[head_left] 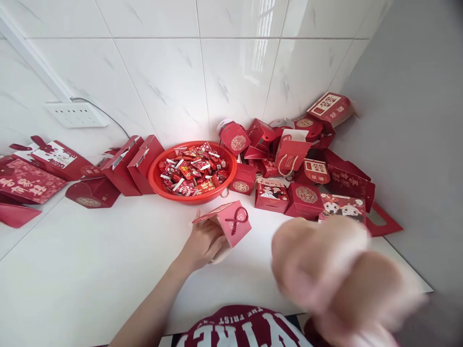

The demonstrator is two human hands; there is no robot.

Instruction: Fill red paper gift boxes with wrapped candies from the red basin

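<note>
pink box [235,236] clasped in left hand [200,246], just beside red basin [191,198] of wrapped sweets [190,169]; right hand [325,270] raised, blurred, grip can't be told.

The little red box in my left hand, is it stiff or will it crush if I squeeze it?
The box looks like thin folded card, so it would probably dent under a hard squeeze. Its flat panels and crisp edges suggest it'll hold shape when lifted gently. The cord curves loosely, so it likely flexes.
</note>
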